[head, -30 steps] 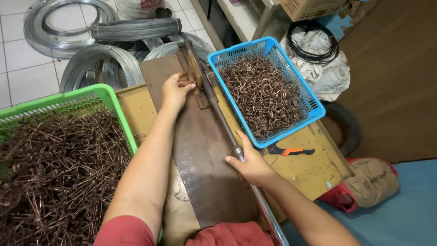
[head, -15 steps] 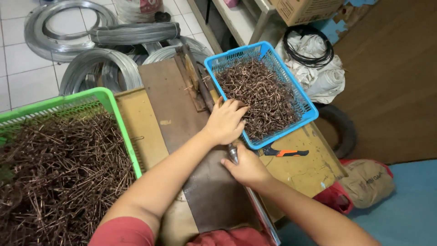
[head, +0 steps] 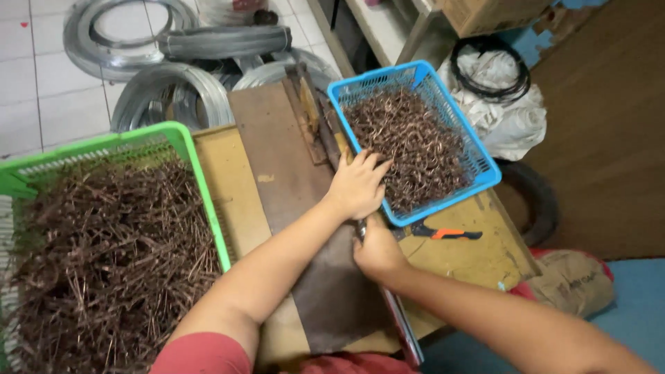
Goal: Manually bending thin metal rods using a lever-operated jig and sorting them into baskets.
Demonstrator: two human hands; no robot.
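Head view shows two baskets, two hands, one lever handle and one small cutter, all placed here relative to the blue basket (head: pixel 485 170). That basket holds a heap of short brown wire pieces (head: pixel 409 149). The left hand (head: pixel 359 183) lies over its near-left rim, fingers spread loosely and resting on the pieces; whether anything is pinched under the palm cannot be told. The right hand (head: pixel 377 251) sits just below the basket's near corner, curled shut around the metal lever handle (head: pixel 398 322), which runs away from the basket toward the bottom edge. A cutter with orange grips (head: pixel 443 233) lies just beneath the basket's near rim, on the yellowish board. Well to the left of the blue basket stands the green basket (head: pixel 187 149), piled with longer brown wire. Beyond the blue basket's far-left side lie several coils of grey wire (head: pixel 173 97) — at least four.

Against a second ago, the left hand has left the far end of the dark board and come across to the blue basket — half a second ago it was already there. The right hand keeps its hold.
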